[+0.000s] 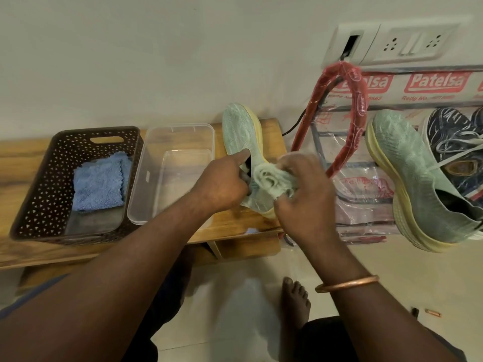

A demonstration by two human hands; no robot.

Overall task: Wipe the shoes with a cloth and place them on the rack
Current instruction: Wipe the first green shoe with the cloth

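Nearest you, a copper bangle (347,283) rings your right wrist and a bare foot (295,296) rests on the tiled floor (392,270).

Just beyond, your two grips meet over the work. Your left grip (222,184) is clenched on the collar of the pale green shoe (240,126). The forefinger lies straight along the upper and the other fingers curl into the opening — how deep they reach is hidden. Your right grip (305,197) is closed round a bunched pale cloth (271,178) and presses it against the heel end of that shoe. The shoe rests tilted at the right end of the wooden bench (15,165), toe toward the wall and yellow sole turned to the right.

Progress, judged from the layout, is about midway. A matching green shoe (413,173) already rests on the plastic-wrapped rack (362,105), beside a dark blue shoe (457,137). The shoe in hand therefore appears to be the second of its pair — what is left is to finish wiping it and move it to the rack. Whether more shoes wait out of view cannot be told.

Farther along the bench stands a clear plastic tub (177,142), just left of the shoe. Left of the tub, a brown perforated basket (39,192) holds a folded blue cloth (100,181). Farthest off, a socket plate (415,43) sits on the wall (156,48) above the rack.
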